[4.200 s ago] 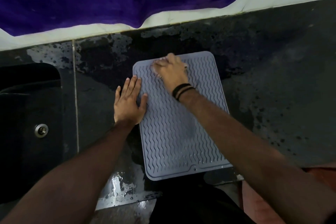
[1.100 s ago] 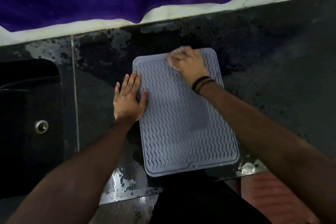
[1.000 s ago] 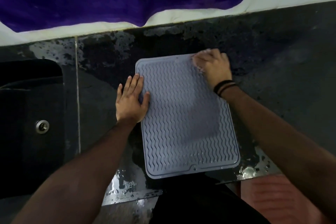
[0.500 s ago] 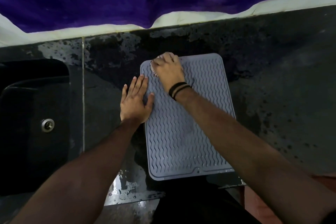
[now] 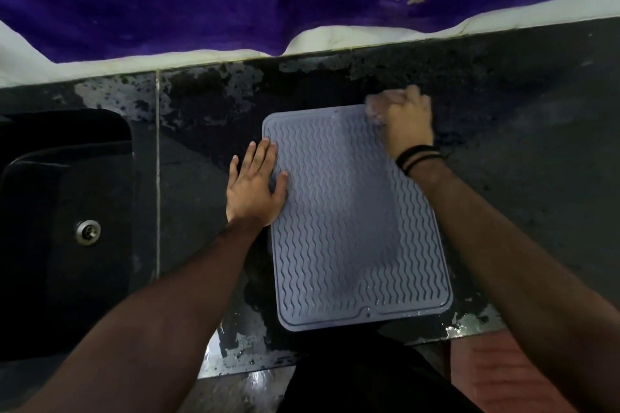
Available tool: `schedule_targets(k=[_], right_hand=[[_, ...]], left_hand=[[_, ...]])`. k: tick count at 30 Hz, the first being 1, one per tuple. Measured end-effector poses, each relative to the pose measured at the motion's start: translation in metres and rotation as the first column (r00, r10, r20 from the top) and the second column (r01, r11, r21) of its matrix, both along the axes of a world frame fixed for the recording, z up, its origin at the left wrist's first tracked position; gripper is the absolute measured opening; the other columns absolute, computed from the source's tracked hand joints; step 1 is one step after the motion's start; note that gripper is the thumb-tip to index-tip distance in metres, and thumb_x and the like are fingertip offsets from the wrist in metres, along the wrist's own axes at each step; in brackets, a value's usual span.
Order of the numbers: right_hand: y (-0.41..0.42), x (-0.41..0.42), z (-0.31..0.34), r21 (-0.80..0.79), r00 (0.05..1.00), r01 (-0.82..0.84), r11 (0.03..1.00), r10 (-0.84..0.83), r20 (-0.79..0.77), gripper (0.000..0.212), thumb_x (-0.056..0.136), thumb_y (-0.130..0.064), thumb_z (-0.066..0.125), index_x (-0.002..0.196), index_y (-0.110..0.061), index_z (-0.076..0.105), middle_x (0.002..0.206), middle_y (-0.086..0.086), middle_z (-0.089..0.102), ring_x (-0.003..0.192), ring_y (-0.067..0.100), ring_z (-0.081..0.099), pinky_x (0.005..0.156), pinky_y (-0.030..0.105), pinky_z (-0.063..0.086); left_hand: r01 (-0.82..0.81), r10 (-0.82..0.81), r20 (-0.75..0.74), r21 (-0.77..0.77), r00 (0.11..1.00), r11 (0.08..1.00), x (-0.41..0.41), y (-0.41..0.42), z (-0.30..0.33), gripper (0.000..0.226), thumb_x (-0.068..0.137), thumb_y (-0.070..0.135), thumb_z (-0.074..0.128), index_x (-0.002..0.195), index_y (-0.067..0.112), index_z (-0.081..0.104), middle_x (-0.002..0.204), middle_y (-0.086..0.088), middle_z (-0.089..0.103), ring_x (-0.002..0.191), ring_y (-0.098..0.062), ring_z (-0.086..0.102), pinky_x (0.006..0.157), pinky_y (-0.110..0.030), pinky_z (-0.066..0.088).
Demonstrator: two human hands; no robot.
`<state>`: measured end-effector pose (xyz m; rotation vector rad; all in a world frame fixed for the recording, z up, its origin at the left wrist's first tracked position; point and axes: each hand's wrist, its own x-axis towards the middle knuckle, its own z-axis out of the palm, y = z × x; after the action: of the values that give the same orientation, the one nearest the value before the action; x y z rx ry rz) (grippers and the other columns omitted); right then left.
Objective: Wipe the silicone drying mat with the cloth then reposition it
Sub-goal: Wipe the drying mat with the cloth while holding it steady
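my left hand (image 5: pixel 255 188) spread flat, pinning grey-blue wavy-ribbed silicone mat (image 5: pixel 352 221) on wet black table (image 5: pixel 536 144) | right hand (image 5: pixel 407 121) bunched round pale cloth (image 5: pixel 375 104) at far right corner | mat likely light, floppy, slippery: lift by an edge

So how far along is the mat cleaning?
Midway. The right hand scrubs a pale cloth at the far right corner of the grey wavy silicone mat, while the left hand pins its left edge. Repositioning on the wet dark counter remains.
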<state>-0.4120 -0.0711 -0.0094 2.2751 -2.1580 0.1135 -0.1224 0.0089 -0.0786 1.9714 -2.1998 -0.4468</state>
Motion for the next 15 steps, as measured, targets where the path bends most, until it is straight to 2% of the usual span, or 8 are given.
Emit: schedule_targets(k=[3, 7, 9, 11, 15], right_hand=[[-0.008, 0.082, 0.004, -0.016, 0.979, -0.187, 0.982, 0.187, 0.085, 0.052, 0.086, -0.010, 0.036, 0.134, -0.017, 0.051, 0.136, 0.006, 0.054, 0.119, 0.035, 0.043, 0.091, 0.044, 0.035], [-0.005, 0.166, -0.007, 0.100, 0.918, -0.385, 0.918, 0.392, -0.065, 0.038, 0.095, -0.015, 0.040, 0.132, -0.015, 0.049, 0.134, 0.006, 0.053, 0.128, 0.029, 0.040, 0.102, 0.043, 0.030], [-0.002, 0.158, -0.016, 0.119, 0.905, -0.394, 0.911, 0.407, -0.121, 0.037, 0.096, -0.019, 0.042, 0.133, -0.017, 0.048, 0.136, 0.003, 0.051, 0.132, 0.028, 0.037, 0.104, 0.045, 0.030], [-0.005, 0.126, -0.020, 0.093, 0.916, -0.381, 0.920, 0.389, -0.097, 0.040, 0.095, -0.021, 0.044, 0.134, -0.022, 0.047, 0.141, 0.000, 0.048, 0.134, 0.027, 0.034, 0.100, 0.047, 0.031], [-0.003, 0.030, -0.022, 0.088, 0.974, -0.206, 0.975, 0.213, -0.082, 0.043, 0.091, -0.022, 0.052, 0.133, -0.026, 0.052, 0.139, -0.001, 0.053, 0.126, 0.031, 0.039, 0.095, 0.050, 0.031]], left_hand=[[0.005, -0.005, -0.001, -0.004, 1.000, 1.000, 0.000, 0.000, -0.001, 0.065, 0.102, 0.051, 0.026, 0.161, 0.027, 0.018, 0.169, 0.008, 0.013, 0.156, -0.012, 0.005, 0.127, -0.045, 0.003], [-0.004, 0.004, 0.045, -0.007, 0.999, 1.000, 0.000, -0.002, -0.004, 0.065, 0.102, 0.052, 0.024, 0.160, 0.023, 0.022, 0.168, 0.004, 0.018, 0.156, -0.012, 0.007, 0.127, -0.044, 0.004], [-0.005, 0.005, 0.049, -0.004, 0.999, 1.000, 0.001, -0.002, -0.005, 0.065, 0.103, 0.053, 0.024, 0.161, 0.025, 0.021, 0.168, 0.006, 0.016, 0.156, -0.011, 0.005, 0.127, -0.043, 0.004], [-0.005, 0.006, 0.032, -0.005, 0.999, 1.000, 0.002, -0.001, -0.005, 0.064, 0.103, 0.052, 0.025, 0.161, 0.028, 0.017, 0.169, 0.010, 0.013, 0.156, -0.010, 0.004, 0.127, -0.044, 0.003], [-0.005, 0.005, 0.013, -0.005, 1.000, 1.000, 0.002, 0.000, -0.003, 0.064, 0.102, 0.053, 0.024, 0.162, 0.029, 0.016, 0.169, 0.010, 0.012, 0.156, -0.011, 0.005, 0.127, -0.045, 0.002]])
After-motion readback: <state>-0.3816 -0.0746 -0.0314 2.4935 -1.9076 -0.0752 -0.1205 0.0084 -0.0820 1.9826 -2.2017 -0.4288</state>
